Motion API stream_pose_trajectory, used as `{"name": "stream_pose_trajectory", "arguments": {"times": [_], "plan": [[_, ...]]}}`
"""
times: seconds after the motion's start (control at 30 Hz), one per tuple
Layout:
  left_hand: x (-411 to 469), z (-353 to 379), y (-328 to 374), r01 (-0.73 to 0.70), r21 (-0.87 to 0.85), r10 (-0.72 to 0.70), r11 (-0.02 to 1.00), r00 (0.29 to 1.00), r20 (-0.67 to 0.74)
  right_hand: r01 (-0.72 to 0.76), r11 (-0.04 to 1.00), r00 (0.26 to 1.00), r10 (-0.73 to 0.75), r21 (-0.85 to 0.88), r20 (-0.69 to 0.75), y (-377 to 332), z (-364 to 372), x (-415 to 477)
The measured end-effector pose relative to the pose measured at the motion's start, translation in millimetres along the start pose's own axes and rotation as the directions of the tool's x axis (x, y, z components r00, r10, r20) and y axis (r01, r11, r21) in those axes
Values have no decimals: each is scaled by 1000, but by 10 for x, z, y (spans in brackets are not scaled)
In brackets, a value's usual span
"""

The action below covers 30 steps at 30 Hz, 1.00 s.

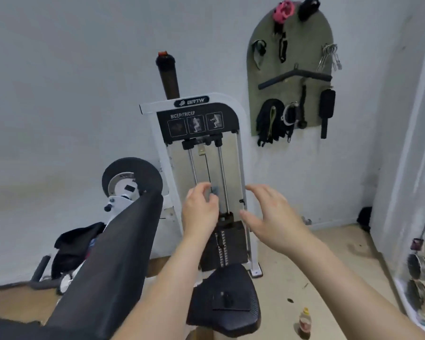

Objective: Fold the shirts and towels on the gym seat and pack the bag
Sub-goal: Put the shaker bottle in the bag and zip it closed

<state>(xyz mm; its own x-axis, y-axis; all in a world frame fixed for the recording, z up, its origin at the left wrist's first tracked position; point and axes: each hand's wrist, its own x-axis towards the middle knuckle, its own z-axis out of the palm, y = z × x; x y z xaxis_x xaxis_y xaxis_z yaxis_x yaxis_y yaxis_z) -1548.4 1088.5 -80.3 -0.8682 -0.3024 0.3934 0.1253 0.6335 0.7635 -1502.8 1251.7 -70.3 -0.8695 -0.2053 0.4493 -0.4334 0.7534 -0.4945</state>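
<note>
While the dark clothes [76, 244] lie heaped left of the seat [227, 300], I raise my left hand [200, 212], pinching something small and blurred, and my right hand [272, 214], spread empty, seemingly before reaching.

Seat [227, 300] before weight stack [227, 246], clothes [74, 246] left, bottle [305, 322] right

**My two arms, bare from hand to elbow**

From the head camera I see only my own forearms and hands. My left hand [199, 212] and right hand [275, 217] wear nothing: no gloves, no rings that I can make out, no watch or band at either wrist. Both forearms run bare to the bottom edge of the view, with no sleeve reaching them. The fingernails look short and unpainted, though blur hides finer detail.
</note>
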Motion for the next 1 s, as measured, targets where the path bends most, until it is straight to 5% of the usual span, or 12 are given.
{"name": "stream_pose_trajectory", "arguments": {"times": [0.2, 0.4, 0.6, 0.73, 0.9, 1.0], "plan": [[1575, -136, -147, -4, 244, 19, 970, 998, -60, -68, 923, 997, 48, 379, 60, 188, 33, 1281], [3668, -84, -507, -90, 184, 112, 979, 987, -112, -102, 813, 995, 76, 573, 71, 112, 583, 3402], [5872, -35, -467, -183, 208, 226, 961, 951, -209, -92, 820, 995, 51, 565, 87, -21, 1034, 5618], [6943, 82, -358, -139, 147, 172, 979, 956, -236, -48, 862, 999, 38, 504, 30, -179, 1260, 6788], [7615, 267, -619, 3, 149, 19, 989, 988, -151, 15, 837, 999, 12, 546, -46, -457, 1425, 7792], [7702, 391, -799, -35, 300, 93, 953, 979, -179, -5, 814, 999, 34, 580, -38, -523, 1564, 8171]]}}
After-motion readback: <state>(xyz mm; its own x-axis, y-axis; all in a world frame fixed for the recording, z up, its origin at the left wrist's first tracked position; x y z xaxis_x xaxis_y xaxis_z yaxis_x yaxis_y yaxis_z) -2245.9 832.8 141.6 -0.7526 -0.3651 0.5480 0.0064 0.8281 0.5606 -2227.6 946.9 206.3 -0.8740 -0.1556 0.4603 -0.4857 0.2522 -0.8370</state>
